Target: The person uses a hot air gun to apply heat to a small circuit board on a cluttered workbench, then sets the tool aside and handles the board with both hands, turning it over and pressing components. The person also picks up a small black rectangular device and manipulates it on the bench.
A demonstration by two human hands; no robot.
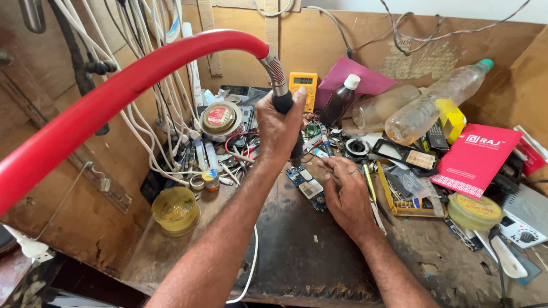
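Gripping hot-air wand (283, 102), circuit board (307, 188), bottles (434, 102) behind

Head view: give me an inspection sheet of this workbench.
Surface: dark, worn bench top, stained.
Job's things: small blue circuit board; hot-air handle on red hose.
Clutter: yellow multimeter, plastic bottles, red booklet, round tin, yellow tub.
Grips: left hand shut on the handle; right hand resting beside the board.
Cables: white wires hanging at left.
Surroundings: brown board walls.
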